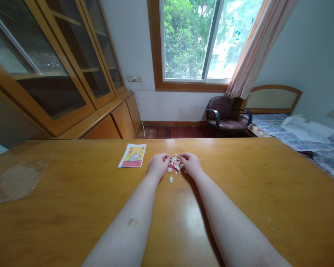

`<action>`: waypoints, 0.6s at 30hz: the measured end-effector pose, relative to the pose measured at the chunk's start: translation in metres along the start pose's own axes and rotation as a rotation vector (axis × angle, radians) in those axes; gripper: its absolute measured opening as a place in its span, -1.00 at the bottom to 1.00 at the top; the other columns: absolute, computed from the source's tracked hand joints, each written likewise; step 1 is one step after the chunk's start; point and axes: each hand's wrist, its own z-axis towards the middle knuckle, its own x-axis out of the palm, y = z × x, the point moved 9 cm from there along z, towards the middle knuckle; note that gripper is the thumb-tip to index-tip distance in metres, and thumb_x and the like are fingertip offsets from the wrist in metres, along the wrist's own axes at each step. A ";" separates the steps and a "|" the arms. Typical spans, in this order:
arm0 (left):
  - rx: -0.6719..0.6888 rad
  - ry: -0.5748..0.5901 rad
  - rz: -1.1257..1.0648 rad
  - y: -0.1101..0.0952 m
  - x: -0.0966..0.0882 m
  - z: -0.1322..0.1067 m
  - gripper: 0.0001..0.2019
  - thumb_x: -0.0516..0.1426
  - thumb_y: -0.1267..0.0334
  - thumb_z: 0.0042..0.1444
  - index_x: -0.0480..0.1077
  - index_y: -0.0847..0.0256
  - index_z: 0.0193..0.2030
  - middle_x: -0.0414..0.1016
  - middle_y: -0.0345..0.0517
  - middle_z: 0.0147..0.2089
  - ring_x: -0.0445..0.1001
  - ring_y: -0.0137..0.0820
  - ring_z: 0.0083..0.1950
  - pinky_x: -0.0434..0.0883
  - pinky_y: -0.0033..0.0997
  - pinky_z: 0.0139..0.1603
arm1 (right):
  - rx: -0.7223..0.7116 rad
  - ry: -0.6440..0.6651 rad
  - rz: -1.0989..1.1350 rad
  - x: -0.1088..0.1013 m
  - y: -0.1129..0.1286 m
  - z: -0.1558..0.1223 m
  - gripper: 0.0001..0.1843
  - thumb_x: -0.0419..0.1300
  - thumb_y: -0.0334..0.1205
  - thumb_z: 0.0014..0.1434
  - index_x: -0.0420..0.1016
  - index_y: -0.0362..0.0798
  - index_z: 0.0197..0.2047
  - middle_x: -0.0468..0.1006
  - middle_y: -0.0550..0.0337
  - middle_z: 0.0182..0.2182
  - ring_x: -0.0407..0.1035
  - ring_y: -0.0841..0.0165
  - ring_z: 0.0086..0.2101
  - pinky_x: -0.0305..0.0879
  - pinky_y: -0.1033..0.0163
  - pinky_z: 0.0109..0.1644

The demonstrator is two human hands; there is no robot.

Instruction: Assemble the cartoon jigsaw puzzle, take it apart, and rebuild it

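Note:
A small heap of jigsaw puzzle pieces (175, 164), white and red, lies near the middle of the wooden table (247, 185). My left hand (158, 165) and my right hand (190, 164) rest on the table at either side of the heap, fingertips at its edges. The fingers hide part of it, so I cannot tell if either hand pinches a piece. One loose puzzle piece (170, 180) lies just below the heap. Left of my left hand is a yellow and red picture card (132, 155) showing a cartoon animal.
A clear plastic sheet (16, 181) lies at the table's left side. Beyond the far edge stand a glass-fronted wooden cabinet (52, 66), a dark office chair (224, 115) and a bed (295, 137) under a window.

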 end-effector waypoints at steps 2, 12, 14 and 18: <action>-0.053 0.004 0.083 0.005 -0.002 0.000 -0.78 0.07 0.21 0.16 0.55 0.15 -0.26 0.61 -0.06 -0.18 0.49 -0.25 -0.09 0.37 -0.29 -0.01 | -0.001 -0.013 -0.086 -0.002 -0.001 0.000 -0.79 0.18 -0.21 0.11 0.61 -0.07 -0.25 0.62 0.11 -0.34 0.45 0.31 -0.34 0.33 0.23 -0.18; -0.037 0.089 0.229 0.002 0.009 -0.004 -0.65 0.11 0.20 0.08 0.49 0.12 0.02 0.54 -0.04 0.02 0.41 -0.19 0.07 0.29 -0.25 0.13 | -0.335 0.146 -0.357 0.018 0.032 -0.014 -0.57 0.35 -0.07 -0.02 0.57 0.01 -0.06 0.58 0.06 -0.14 0.37 0.20 -0.09 0.22 0.12 0.07; 0.012 0.129 0.235 -0.003 0.014 -0.006 -0.62 0.12 0.23 0.05 0.48 0.09 0.04 0.52 -0.05 0.05 0.39 -0.17 0.10 0.27 -0.21 0.15 | -0.309 0.157 -0.362 0.019 0.029 -0.013 -0.66 0.33 -0.09 0.01 0.60 0.00 -0.13 0.60 0.06 -0.21 0.39 0.21 -0.15 0.24 0.14 0.02; 0.050 0.153 0.219 -0.007 0.017 -0.008 -0.64 0.14 0.22 0.02 0.50 0.04 0.00 0.50 -0.07 0.06 0.37 -0.13 0.11 0.27 -0.15 0.15 | -0.267 0.164 -0.285 0.019 0.021 -0.007 -0.86 0.27 -0.21 0.09 0.63 0.02 -0.26 0.61 0.12 -0.32 0.41 0.28 -0.26 0.26 0.21 -0.10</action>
